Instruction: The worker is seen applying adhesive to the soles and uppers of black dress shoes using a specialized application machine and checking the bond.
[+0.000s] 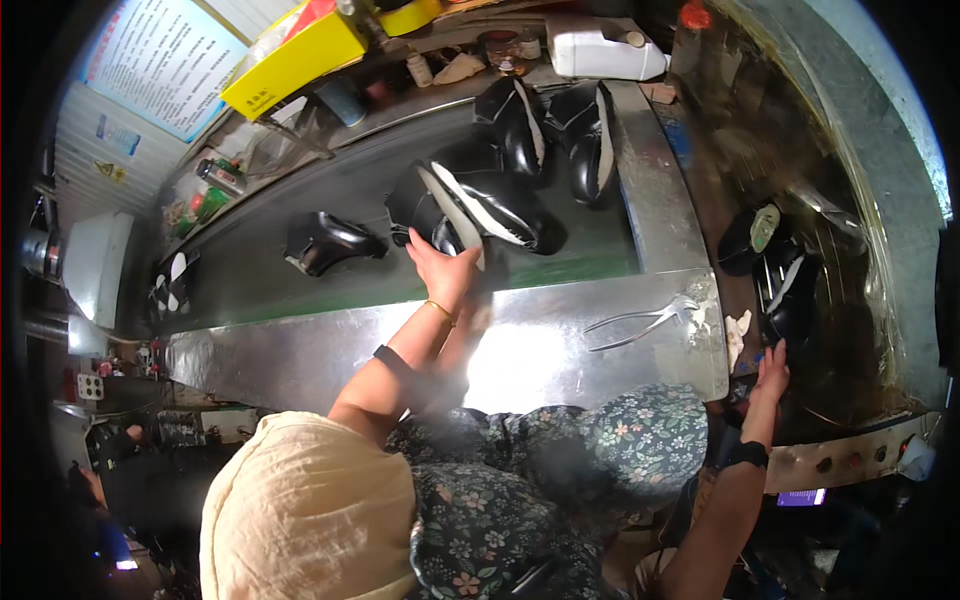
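My left hand (443, 275) grips the near end of a glossy black shoe (415, 200) with a pale edge strip, thumb on one side and fingers on the other. Against its right side lies another black shoe (500, 205) with a white edge. My right hand (768, 378) is far to the right, its fingers stretched out, their tips at the near end of a black shoe (795, 300) on the lower brown surface. Whether they press on it is hard to tell. A second shoe (752, 240) lies just beyond it.
On the dark belt (330, 290) are a single black shoe (335, 243), a pair at the back (583, 145) and small pale-soled shoes (178, 280) far left. Metal pliers (645, 322) lie on the steel ledge (400, 350). A yellow box (290, 60) and white jug (608, 50) stand behind.
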Action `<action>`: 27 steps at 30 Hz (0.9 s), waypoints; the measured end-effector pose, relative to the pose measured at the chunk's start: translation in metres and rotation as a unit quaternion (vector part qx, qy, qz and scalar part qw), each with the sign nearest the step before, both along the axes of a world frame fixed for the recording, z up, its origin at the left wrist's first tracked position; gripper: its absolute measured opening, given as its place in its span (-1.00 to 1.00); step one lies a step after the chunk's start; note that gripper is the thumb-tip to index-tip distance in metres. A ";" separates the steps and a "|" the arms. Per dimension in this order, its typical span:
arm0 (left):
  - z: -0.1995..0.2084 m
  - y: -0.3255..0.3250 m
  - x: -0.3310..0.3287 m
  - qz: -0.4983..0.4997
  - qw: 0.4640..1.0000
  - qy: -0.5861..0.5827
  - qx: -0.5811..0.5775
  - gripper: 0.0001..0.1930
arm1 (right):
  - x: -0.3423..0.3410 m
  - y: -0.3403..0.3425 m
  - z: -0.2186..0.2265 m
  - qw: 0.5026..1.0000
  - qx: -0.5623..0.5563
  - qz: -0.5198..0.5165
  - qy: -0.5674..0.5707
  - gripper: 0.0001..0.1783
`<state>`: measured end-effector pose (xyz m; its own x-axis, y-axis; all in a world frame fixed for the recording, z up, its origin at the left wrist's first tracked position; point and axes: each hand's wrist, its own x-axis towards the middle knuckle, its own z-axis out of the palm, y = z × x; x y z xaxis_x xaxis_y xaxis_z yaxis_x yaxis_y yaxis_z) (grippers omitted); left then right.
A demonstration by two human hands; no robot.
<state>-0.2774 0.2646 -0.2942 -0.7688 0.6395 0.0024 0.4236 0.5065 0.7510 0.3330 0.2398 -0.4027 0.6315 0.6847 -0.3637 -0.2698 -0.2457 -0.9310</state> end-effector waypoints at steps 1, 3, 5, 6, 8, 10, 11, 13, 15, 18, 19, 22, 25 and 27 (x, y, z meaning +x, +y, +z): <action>-0.003 -0.003 -0.001 0.049 0.998 -0.033 -0.036 0.18 | 0.004 0.002 -0.003 0.999 -0.013 -0.017 0.034 -0.16; 0.002 -0.006 -0.015 -0.014 0.987 -0.163 -0.003 0.17 | 0.004 0.001 0.001 0.997 -0.040 -0.041 0.047 -0.20; 0.022 -0.012 -0.034 -0.062 0.977 -0.202 0.021 0.14 | -0.001 -0.008 0.017 0.996 -0.060 0.043 0.052 -0.22; 0.037 -0.017 -0.046 -0.106 0.959 -0.261 0.024 0.09 | -0.004 -0.012 0.030 0.992 -0.095 0.081 0.026 -0.23; 0.077 -0.039 -0.072 -0.054 0.910 -0.397 0.112 -0.23 | -0.020 -0.035 0.060 0.973 -0.122 0.182 -0.066 -0.26; 0.128 -0.075 -0.107 -0.049 0.792 -0.600 0.098 -0.55 | -0.057 -0.073 0.099 0.961 -0.109 0.241 -0.078 -0.40; 0.147 -0.099 -0.115 -0.045 0.753 -0.646 0.117 -0.67 | -0.078 -0.086 0.122 0.961 -0.062 0.253 -0.087 -0.46; 0.177 -0.148 -0.117 -0.115 0.798 -0.588 0.066 -0.55 | -0.130 -0.109 0.170 0.964 -0.014 0.251 -0.090 -0.58; 0.193 -0.186 -0.103 -0.306 0.804 -0.504 0.080 -0.17 | -0.189 -0.116 0.215 0.954 0.064 0.276 -0.097 -0.56; 0.211 -0.209 -0.069 -0.405 0.790 -0.458 0.038 0.10 | -0.260 -0.126 0.280 0.879 0.230 0.418 -0.029 -0.52; 0.215 -0.208 -0.053 -0.498 0.753 -0.427 0.054 0.16 | -0.279 -0.129 0.297 0.879 0.258 0.401 -0.003 -0.53; 0.231 -0.199 -0.005 -0.760 0.615 -0.208 0.039 0.27 | -0.303 -0.156 0.344 0.879 0.380 0.218 -0.186 -0.55; 0.234 -0.194 0.060 -0.787 0.563 -0.240 0.083 0.28 | -0.303 -0.221 0.361 0.894 0.380 0.081 -0.221 -0.59; 0.221 -0.192 0.107 -0.793 0.550 -0.180 0.189 0.25 | -0.308 -0.262 0.352 0.869 0.292 0.095 -0.388 -0.57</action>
